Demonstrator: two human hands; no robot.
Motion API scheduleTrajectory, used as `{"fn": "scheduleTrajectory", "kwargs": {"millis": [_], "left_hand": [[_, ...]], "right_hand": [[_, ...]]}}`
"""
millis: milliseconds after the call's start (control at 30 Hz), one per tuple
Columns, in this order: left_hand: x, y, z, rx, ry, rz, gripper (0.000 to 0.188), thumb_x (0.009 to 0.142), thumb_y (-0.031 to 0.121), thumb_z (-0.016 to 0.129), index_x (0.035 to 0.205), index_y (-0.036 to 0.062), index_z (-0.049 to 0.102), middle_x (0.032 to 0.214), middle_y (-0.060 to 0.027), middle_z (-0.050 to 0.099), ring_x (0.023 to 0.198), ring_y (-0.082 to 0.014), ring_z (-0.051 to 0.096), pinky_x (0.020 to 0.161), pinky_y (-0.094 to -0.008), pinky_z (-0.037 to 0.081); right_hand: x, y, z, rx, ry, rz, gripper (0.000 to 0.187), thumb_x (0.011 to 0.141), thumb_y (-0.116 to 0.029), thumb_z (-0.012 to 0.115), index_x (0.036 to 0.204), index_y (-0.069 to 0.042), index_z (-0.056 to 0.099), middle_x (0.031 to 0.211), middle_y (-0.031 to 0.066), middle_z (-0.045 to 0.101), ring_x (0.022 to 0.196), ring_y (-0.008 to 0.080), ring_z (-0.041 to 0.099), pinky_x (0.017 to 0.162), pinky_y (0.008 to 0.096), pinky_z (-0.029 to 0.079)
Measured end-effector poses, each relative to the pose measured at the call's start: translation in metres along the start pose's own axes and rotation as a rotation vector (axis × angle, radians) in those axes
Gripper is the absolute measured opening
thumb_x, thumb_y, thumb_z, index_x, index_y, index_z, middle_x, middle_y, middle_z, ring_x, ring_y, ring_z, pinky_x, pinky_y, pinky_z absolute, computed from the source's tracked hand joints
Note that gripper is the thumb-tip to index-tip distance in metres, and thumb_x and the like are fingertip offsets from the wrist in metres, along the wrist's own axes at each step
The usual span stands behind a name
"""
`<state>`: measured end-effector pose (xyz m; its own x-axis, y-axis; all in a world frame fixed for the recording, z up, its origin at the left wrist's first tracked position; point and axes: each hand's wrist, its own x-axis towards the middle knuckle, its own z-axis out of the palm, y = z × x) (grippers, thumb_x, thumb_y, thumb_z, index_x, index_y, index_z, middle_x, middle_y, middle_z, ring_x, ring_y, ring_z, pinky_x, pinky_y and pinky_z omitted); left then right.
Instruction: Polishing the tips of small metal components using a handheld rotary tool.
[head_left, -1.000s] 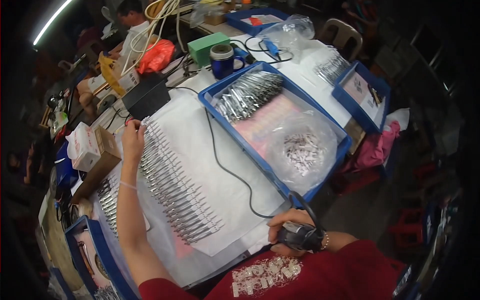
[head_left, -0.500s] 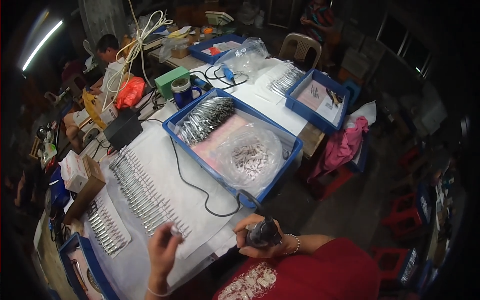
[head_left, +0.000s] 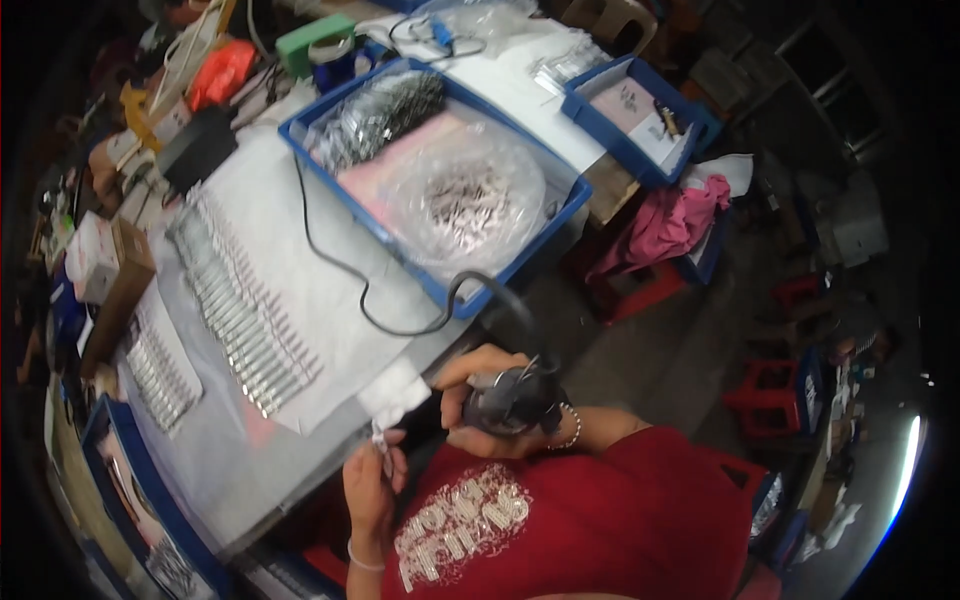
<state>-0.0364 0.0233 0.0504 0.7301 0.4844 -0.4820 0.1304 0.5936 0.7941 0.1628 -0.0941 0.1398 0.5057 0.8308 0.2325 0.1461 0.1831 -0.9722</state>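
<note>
Black corded tool [head_left: 512, 402] is in the right hand [head_left: 480, 364], whose fingers are curled closely around it. Near it, on its left, the left hand [head_left: 370, 488] pinches a small pale piece [head_left: 379, 438] between drawn-together fingers.

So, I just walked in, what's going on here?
A person in a red top holds a small pale piece, too blurred to identify, in the left hand. The right hand grips a dark corded tool. On the white-covered table lie a long row of slim metal pieces and a shorter row. Beyond, a blue tray holds a metallic heap and a clear bag.
</note>
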Motion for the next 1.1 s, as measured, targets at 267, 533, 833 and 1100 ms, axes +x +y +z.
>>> {"fn": "scheduleTrajectory", "kwargs": {"millis": [267, 533, 833, 1100], "left_hand": [[0.03, -0.028, 0.018, -0.375, -0.212, -0.166, 0.042, 0.1, 0.033, 0.043, 0.106, -0.0055, 0.06, 0.067, -0.0027, 0.051, 0.051, -0.0071, 0.041, 0.05, -0.0215, 0.034], [0.034, -0.049, 0.022, -0.581, -0.227, -0.259, 0.044, 0.102, 0.037, 0.036, 0.105, 0.0003, 0.06, 0.066, -0.0002, 0.052, 0.049, -0.0052, 0.04, 0.044, -0.0201, 0.031], [0.043, -0.057, 0.014, -0.672, -0.13, -0.233, 0.045, 0.1, 0.043, 0.04, 0.095, 0.0027, 0.06, 0.066, -0.0002, 0.054, 0.045, -0.006, 0.038, 0.043, -0.0211, 0.031], [0.046, -0.057, 0.015, -0.633, -0.124, -0.22, 0.046, 0.098, 0.045, 0.042, 0.097, 0.0027, 0.061, 0.062, -0.0002, 0.05, 0.046, -0.006, 0.038, 0.044, -0.0207, 0.03]], "right_hand": [[-0.006, 0.026, -0.017, -0.04, -0.102, 0.095, 0.052, 0.079, -0.018, 0.069, 0.118, -0.001, 0.039, 0.082, 0.0117, 0.059, 0.069, 0.0145, 0.057, 0.063, 0.0252, 0.05], [-0.011, 0.047, -0.005, -0.028, -0.176, 0.326, 0.051, 0.08, -0.012, 0.07, 0.119, -0.003, 0.04, 0.096, 0.0167, 0.062, 0.073, 0.0116, 0.057, 0.066, 0.0234, 0.048], [-0.002, 0.072, 0.018, -0.207, -0.287, 0.284, 0.039, 0.068, 0.002, 0.076, 0.102, 0.002, 0.057, 0.098, 0.0121, 0.067, 0.063, 0.0065, 0.059, 0.06, 0.0213, 0.048], [0.002, 0.082, 0.023, -0.285, -0.408, 0.386, 0.048, 0.067, -0.002, 0.077, 0.111, 0.003, 0.057, 0.1, 0.0095, 0.069, 0.078, 0.01, 0.064, 0.073, 0.0234, 0.05]]}}
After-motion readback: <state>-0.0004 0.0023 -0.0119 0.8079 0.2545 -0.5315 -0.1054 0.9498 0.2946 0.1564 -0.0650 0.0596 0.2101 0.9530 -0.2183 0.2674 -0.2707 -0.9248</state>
